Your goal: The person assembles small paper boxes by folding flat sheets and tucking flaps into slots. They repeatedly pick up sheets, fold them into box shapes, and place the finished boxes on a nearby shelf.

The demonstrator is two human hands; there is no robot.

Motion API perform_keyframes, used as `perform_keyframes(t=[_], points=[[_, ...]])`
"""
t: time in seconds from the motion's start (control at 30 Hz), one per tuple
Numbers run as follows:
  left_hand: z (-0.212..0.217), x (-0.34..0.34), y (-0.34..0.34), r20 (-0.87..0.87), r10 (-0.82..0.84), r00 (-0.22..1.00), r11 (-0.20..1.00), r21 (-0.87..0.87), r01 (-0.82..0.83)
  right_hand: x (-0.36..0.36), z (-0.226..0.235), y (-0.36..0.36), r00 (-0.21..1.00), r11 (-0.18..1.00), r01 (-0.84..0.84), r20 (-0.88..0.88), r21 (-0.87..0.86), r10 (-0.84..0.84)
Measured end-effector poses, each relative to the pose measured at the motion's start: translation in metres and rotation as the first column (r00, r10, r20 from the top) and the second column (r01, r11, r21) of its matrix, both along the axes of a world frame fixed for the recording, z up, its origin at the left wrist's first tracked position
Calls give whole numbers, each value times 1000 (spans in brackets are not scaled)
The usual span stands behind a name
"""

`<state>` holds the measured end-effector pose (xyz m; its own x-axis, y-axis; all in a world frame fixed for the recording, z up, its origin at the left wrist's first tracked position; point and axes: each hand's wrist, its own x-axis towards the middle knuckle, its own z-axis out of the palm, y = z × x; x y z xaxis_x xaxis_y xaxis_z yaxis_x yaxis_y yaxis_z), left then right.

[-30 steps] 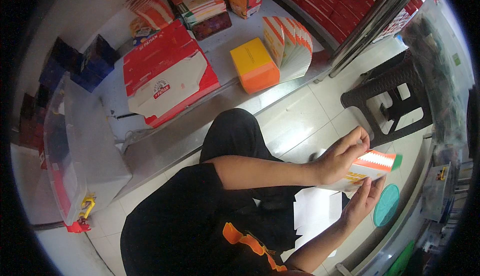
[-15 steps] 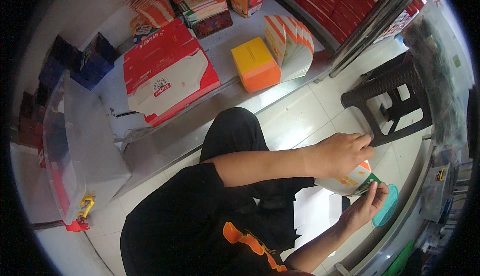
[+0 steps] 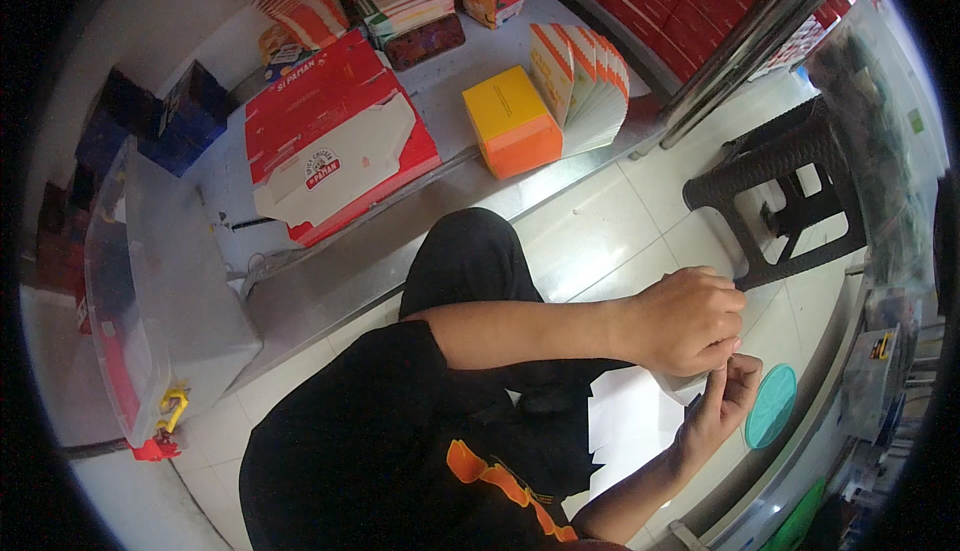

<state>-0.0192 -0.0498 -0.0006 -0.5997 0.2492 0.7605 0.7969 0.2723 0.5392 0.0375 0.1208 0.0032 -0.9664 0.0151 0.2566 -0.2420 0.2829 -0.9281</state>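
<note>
Since half a second ago, the bare right hand (image 3: 728,391) has drawn in until its fingertips meet the curled left hand (image 3: 688,323). Beneath them, out past the front edge of the metal-edged table (image 3: 330,306), a pale folded-card carton (image 3: 682,386) is mostly hidden; I cannot tell how either hand grips it. Near the table's right front corner, a yellow-and-orange cardboard box (image 3: 512,121) stands beside fanned orange-and-white flat cartons (image 3: 588,86).
</note>
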Motion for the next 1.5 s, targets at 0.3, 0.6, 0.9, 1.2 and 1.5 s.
perform_keyframes(t=[0.3,0.6,0.9,1.2,1.5], points=[[3,9,9,-7,-54,999,998,-25,54,-3,-2,5,981,834,-104,85,-542,177],[-21,-12,9,344,-274,898,960,46,276,-8,21,10,992,680,111,35,-725,-124],[-29,-31,4,237,66,969,868,465,-173,12,-3,-28,980,955,83,-198,284,-27],[-29,-27,-1,410,-160,898,984,141,111,-11,-6,-18,885,854,300,-457,425,-83],[-37,-24,9,360,-73,930,997,29,67,-1,-18,-19,899,861,370,-368,348,-237]])
